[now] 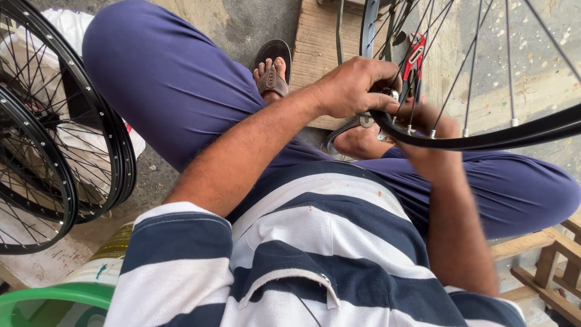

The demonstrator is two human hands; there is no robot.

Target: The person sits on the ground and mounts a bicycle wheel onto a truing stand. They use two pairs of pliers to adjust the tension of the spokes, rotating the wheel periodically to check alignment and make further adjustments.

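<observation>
Nearest to us is our striped shirt (315, 254) in navy and white, and beyond it our blue trousers (175, 79), knees spread as we sit low over the concrete floor (254, 21). Both forearms run forward from the shirt and meet at the black wheel rim (484, 138) that crosses the upper right of the view, its silver spokes (508, 60) fanning up and away.

Our left hand (354, 85) sits on top of the rim's near end, knuckles up, fingers curled shut around a small metal piece at the rim edge — it may be a spoke key or a nipple, but the view is too cramped to tell which. Our right hand (426, 130) comes up from beneath the rim, wrist bent, blurred by motion; it appears to be cupped against the rim's underside, though how far it is closed we cannot tell.

What could go wrong: with the right hand moving fast and the left pinching something small, the piece could slip free and drop between our legs, or a finger could catch among the spokes.

Farther off, a red tool (414, 57) lies behind the spokes on a wooden board (318, 42), beside our sandalled foot (272, 75). At the far left lean two more black wheels (66, 145).
</observation>
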